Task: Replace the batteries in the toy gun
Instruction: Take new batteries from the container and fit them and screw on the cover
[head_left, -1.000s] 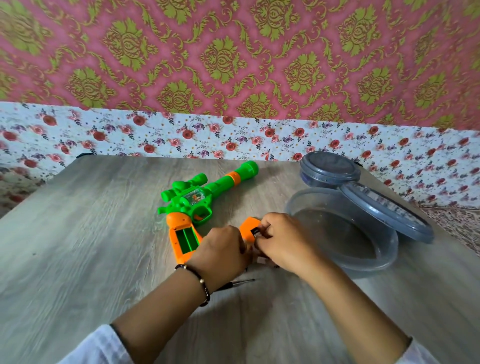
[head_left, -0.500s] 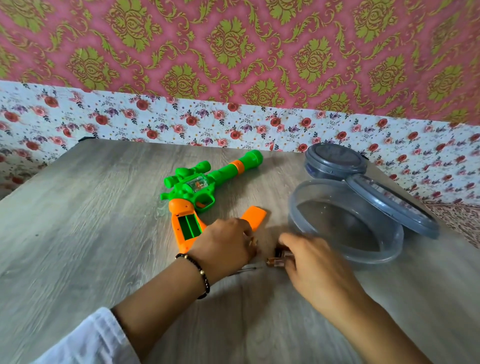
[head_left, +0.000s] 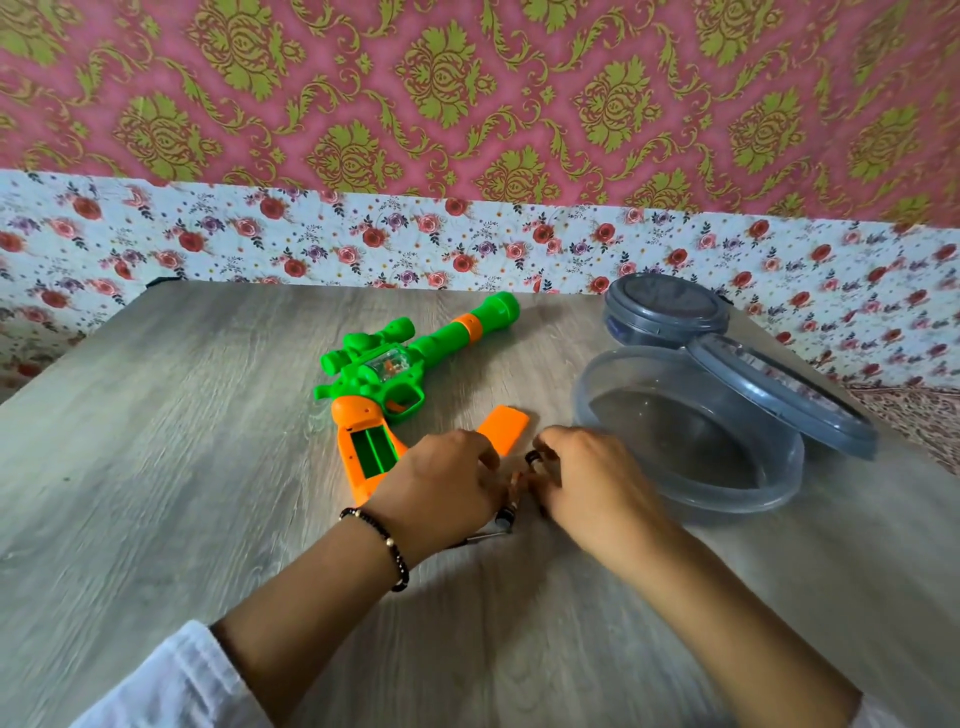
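Note:
The green and orange toy gun (head_left: 415, 358) lies on the table with its muzzle pointing to the back right. Its orange grip shows an open battery compartment (head_left: 371, 449) with nothing in it. The loose orange cover (head_left: 503, 428) lies just right of the grip. My left hand (head_left: 441, 483) rests knuckles-up below the grip, fingers curled down. My right hand (head_left: 587, 483) is close beside it, fingertips pinching a small dark and amber piece that looks like the handle of the screwdriver (head_left: 506, 519). The screwdriver's thin metal shaft pokes out under my left hand. No battery is plainly visible.
A clear round plastic tub (head_left: 691, 499) stands right of my hands, its grey lid (head_left: 779, 400) leaning on the far rim. A smaller lidded grey container (head_left: 665, 306) sits behind it. The wooden table (head_left: 156, 441) ends at a floral wall.
My right hand put the orange cover down on the table, reached down to the screwdriver handle, and has now drawn in next to my left hand. The gun stayed put.

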